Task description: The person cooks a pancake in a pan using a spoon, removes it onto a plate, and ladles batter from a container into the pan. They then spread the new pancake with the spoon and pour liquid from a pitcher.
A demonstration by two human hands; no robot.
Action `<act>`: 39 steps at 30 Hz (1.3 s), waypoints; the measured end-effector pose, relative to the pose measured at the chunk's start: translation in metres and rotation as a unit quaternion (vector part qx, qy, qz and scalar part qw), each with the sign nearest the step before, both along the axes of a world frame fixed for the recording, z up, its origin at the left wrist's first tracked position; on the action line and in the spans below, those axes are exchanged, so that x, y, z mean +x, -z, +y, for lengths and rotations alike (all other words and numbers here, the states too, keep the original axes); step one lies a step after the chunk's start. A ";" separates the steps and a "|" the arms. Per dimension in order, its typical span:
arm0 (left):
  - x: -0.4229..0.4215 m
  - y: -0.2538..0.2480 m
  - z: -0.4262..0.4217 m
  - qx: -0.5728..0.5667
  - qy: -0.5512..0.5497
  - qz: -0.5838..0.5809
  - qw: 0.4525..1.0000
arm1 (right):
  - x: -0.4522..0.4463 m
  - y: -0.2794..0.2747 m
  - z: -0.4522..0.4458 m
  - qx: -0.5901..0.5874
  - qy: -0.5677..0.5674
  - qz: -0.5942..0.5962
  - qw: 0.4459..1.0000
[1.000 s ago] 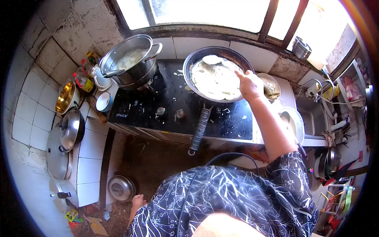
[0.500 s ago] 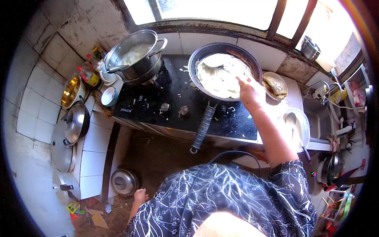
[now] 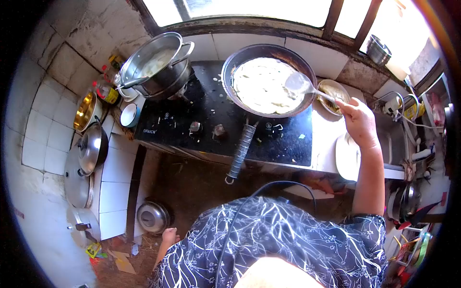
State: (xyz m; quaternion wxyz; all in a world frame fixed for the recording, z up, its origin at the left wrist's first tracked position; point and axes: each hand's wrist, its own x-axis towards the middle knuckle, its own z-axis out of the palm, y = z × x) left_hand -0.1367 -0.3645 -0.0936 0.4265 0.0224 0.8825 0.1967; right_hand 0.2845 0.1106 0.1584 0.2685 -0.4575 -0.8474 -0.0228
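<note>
My right hand (image 3: pixel 358 121) is closed around the handle of a metal spoon (image 3: pixel 298 84). The spoon's bowl is over the right side of a dark frying pan (image 3: pixel 229 91). A pale, lumpy layer of what looks like batter (image 3: pixel 263 85) covers the pan's bottom. The pan sits on the black stove (image 3: pixel 206 108), its wrapped handle (image 3: pixel 241 151) pointing towards me. Low at my side hangs my left hand (image 3: pixel 171 236), fingers curled, with nothing visible in it. A steel pot (image 3: pixel 169 77) stands on the left burner with pale contents inside.
Right of the pan is a plate of food (image 3: pixel 331 91), with a white bowl (image 3: pixel 346 158) in front, partly behind my forearm. A sink (image 3: pixel 394 139) lies farther right. Bottles (image 3: pixel 106 91) and a small cup (image 3: pixel 129 115) stand at the left. A metal lidded pot (image 3: pixel 153 217) sits on the floor.
My right hand has moved right, from over the pan to beyond its right rim. The spoon has shifted from the pan's left part to its right side. My left hand stays low.
</note>
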 end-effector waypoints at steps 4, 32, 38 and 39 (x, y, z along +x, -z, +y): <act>-0.023 0.026 -0.001 0.050 0.013 0.009 0.999 | -0.012 0.010 0.004 -0.056 -0.025 -0.005 0.998; -0.340 -0.122 0.302 0.461 -0.015 0.182 0.868 | -0.079 -0.006 -0.071 -0.193 0.132 0.069 0.970; -0.425 -0.106 0.390 0.459 -0.063 0.150 0.873 | -0.118 -0.013 -0.102 -0.255 0.227 0.395 0.853; -0.441 -0.096 0.401 0.450 -0.028 0.185 0.873 | -0.120 -0.006 -0.101 -0.228 0.230 0.448 0.834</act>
